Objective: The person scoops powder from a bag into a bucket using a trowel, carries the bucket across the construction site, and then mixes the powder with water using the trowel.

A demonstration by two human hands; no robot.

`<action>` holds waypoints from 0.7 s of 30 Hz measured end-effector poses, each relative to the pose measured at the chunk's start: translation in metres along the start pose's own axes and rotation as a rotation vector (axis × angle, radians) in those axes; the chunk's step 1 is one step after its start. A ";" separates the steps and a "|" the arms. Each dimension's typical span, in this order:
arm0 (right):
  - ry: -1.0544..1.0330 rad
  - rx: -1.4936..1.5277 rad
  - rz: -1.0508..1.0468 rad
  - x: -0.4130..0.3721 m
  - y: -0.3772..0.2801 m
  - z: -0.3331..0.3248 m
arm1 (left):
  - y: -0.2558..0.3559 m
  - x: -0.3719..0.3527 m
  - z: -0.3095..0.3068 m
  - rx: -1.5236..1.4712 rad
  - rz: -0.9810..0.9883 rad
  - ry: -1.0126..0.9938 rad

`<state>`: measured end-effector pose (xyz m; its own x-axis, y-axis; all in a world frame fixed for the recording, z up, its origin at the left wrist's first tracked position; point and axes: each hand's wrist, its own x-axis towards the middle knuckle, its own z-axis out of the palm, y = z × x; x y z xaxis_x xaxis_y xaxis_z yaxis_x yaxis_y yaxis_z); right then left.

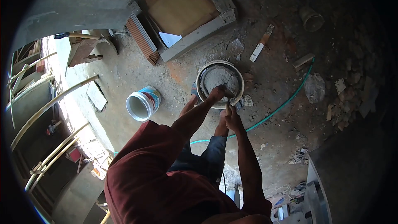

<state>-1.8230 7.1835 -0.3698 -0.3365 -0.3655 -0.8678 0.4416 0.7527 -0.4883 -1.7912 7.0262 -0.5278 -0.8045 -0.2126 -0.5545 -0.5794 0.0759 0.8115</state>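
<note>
A round tub [200, 79] stands on the floor between my feet, with grey mortar [220, 78] inside. My left hand [219, 93] is over the tub's near side, fingers bent down at the mortar; what they hold, if anything, is too dark to make out. Close to the near rim, my right hand [233, 121] is wrapped round the handle of a tool [228, 108]. The tool's far end reaches the rim near my left hand, and its head cannot be made out.
A white bucket [141, 104] stands left of the tub. A green hose [275, 111] curves across the floor at the right. Ahead are a concrete-edged box [199, 37], stacked tiles [141, 39] and a flat strip [262, 43]. Rubble [352, 95] lies far right.
</note>
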 end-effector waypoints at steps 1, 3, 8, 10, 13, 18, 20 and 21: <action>0.002 0.023 0.021 0.000 -0.001 0.000 | -0.007 0.002 0.003 0.025 0.049 0.032; 0.000 0.012 0.038 0.003 0.000 -0.002 | 0.002 0.002 -0.002 -0.036 -0.027 0.009; 0.021 -0.007 0.036 0.007 0.001 -0.005 | 0.035 -0.001 -0.012 -0.059 -0.202 0.001; 0.034 -0.032 -0.010 0.008 0.003 -0.006 | 0.042 -0.003 -0.014 -0.074 -0.191 -0.003; 0.035 -0.029 -0.003 0.006 0.001 -0.007 | 0.027 0.002 -0.010 -0.030 -0.042 0.008; 0.042 -0.023 -0.007 0.011 0.006 -0.004 | 0.041 0.004 -0.011 0.019 -0.166 -0.028; 0.027 -0.025 0.018 0.009 0.003 -0.006 | 0.037 0.004 -0.011 0.034 -0.201 -0.053; 0.021 -0.019 0.015 0.008 0.001 -0.006 | 0.027 0.006 -0.009 0.122 -0.112 -0.048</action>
<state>-1.8306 7.1848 -0.3769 -0.3475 -0.3422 -0.8730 0.4314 0.7683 -0.4729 -1.8103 7.0186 -0.5075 -0.7374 -0.1796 -0.6512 -0.6753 0.1723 0.7172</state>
